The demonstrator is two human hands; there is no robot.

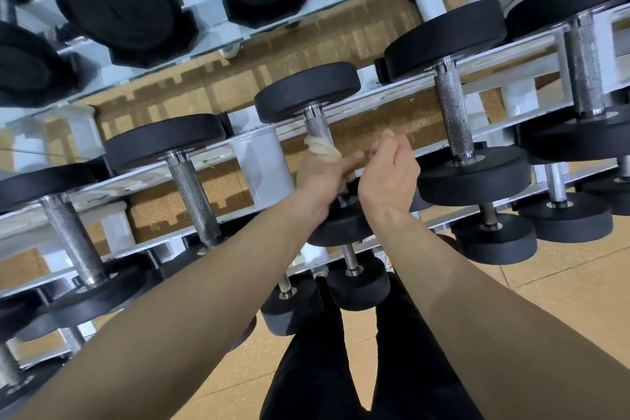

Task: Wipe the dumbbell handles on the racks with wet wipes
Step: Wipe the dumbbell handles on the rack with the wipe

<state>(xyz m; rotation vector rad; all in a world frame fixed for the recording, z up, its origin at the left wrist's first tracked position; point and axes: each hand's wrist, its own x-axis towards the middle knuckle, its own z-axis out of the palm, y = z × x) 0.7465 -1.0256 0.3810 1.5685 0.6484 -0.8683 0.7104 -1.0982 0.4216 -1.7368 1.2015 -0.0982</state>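
Note:
A black dumbbell (pixel 306 92) lies on the white rack's upper tier (pixel 402 85), its knurled steel handle (pixel 317 128) pointing toward me. My left hand (pixel 322 177) grips the lower part of that handle through a crumpled off-white wet wipe (pixel 324 150). My right hand (pixel 388 167) hovers just right of the handle with its fingers curled in; it holds nothing that I can see. The handle's lower end is hidden behind my left hand.
More dumbbells sit left (pixel 194 191) and right (pixel 455 123) on the same tier. Smaller dumbbells (pixel 358 280) fill the tier below, by my legs. A mirror (pixel 136 10) behind reflects the rack. Tan rubber floor (pixel 562 283) lies to the right.

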